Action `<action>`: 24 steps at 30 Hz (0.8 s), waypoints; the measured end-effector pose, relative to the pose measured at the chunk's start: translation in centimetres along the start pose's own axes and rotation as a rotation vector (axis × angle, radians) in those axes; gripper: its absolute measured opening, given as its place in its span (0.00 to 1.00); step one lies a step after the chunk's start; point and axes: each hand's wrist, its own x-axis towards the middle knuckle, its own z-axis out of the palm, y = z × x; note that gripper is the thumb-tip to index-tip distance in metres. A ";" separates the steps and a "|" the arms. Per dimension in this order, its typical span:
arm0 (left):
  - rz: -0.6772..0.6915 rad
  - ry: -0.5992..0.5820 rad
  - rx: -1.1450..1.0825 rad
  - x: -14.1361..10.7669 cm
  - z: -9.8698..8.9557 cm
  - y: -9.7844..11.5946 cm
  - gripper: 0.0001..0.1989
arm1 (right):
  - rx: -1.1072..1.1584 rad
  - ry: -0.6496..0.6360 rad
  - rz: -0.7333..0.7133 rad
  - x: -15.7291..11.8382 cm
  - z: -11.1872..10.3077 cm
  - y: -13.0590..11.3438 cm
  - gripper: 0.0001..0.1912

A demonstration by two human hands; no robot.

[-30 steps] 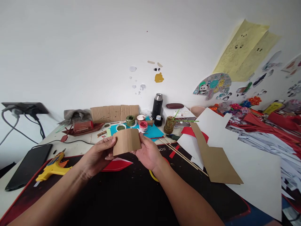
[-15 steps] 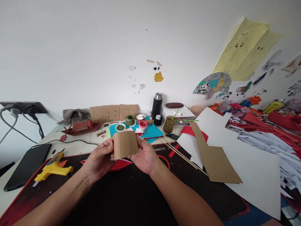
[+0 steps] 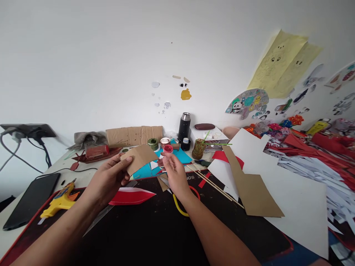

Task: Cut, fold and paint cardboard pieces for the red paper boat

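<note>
My left hand (image 3: 111, 175) pinches a slightly curved piece of brown cardboard (image 3: 141, 157) by its left side, thumb on top, raised above the dark desk mat. Just right of the cardboard is my right hand (image 3: 174, 171), its fingers loosely bent and apart from the piece, with nothing visible in them. Under my right wrist lie scissors with yellow and orange handles (image 3: 180, 209), partly hidden by the forearm. A red boat-shaped piece with a white edge (image 3: 133, 196) rests on the mat below my left hand, beside a clear ruler-like strip (image 3: 97, 220).
A yellow glue gun (image 3: 59, 203) and a black tablet-like slab (image 3: 31, 199) lie at left. Paint jars (image 3: 152, 143), a black thermos (image 3: 184, 127) and a jar of murky liquid (image 3: 198, 150) stand behind. Thin sticks (image 3: 219, 188), cut cardboard (image 3: 260, 194) and white sheets (image 3: 302, 199) spread rightward.
My right hand has let go of the cardboard and drawn slightly away. The cardboard, now in my left hand alone, has tilted and flattened, moving up and left.
</note>
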 end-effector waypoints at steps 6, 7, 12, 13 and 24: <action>-0.014 -0.033 0.023 -0.4 0.3 0.1 0.31 | -0.461 -0.063 -0.414 -0.8 -0.3 -0.7 0.29; -0.029 -0.048 0.039 -0.5 0.3 -0.1 0.31 | -0.492 -0.055 -0.421 -0.8 -0.3 -0.6 0.31; -0.100 -0.224 0.183 -1.1 0.6 -1.0 0.32 | -0.431 -0.073 -0.293 -0.4 -0.6 0.1 0.26; -0.089 -0.246 0.223 -1.2 0.5 -1.1 0.32 | -0.402 -0.085 -0.253 -0.3 -0.6 0.2 0.25; -0.084 -0.342 0.352 -0.9 -0.7 -1.3 0.51 | -0.095 -0.122 -0.005 -0.4 0.0 -0.2 0.17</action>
